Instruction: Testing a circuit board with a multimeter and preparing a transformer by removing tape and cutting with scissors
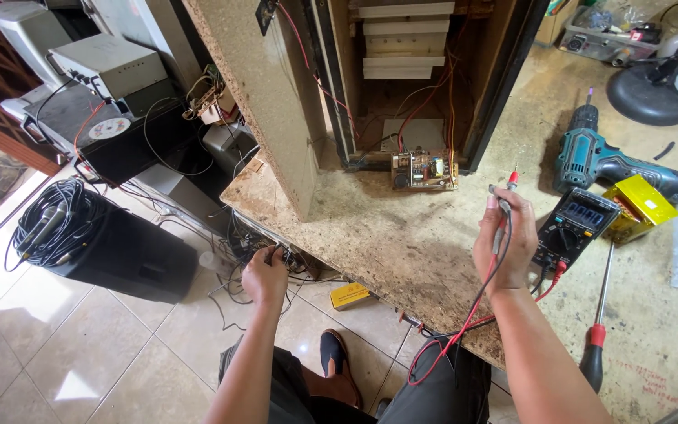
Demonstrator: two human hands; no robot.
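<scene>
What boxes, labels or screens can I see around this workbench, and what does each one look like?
Multimeter: on the bench beside the right hand, black body, dark screen with pale digits.
Yellow box: right of the multimeter, shiny and flat.
Small yellow box: on the floor tiles near the left hand.
Round label: white and red, on black equipment at left.

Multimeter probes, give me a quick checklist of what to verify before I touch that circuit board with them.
1. Probes gripped in right hand: ok, both held together, tips up.
2. Multimeter switched on: ok, display lit.
3. Leads plugged into the meter: cannot tell.
4. Circuit board within open reach: ok, exposed at the cabinet's base.
5. Left hand free: not ok, down among wires below the table edge.
6. Board's power state: cannot tell.
</scene>
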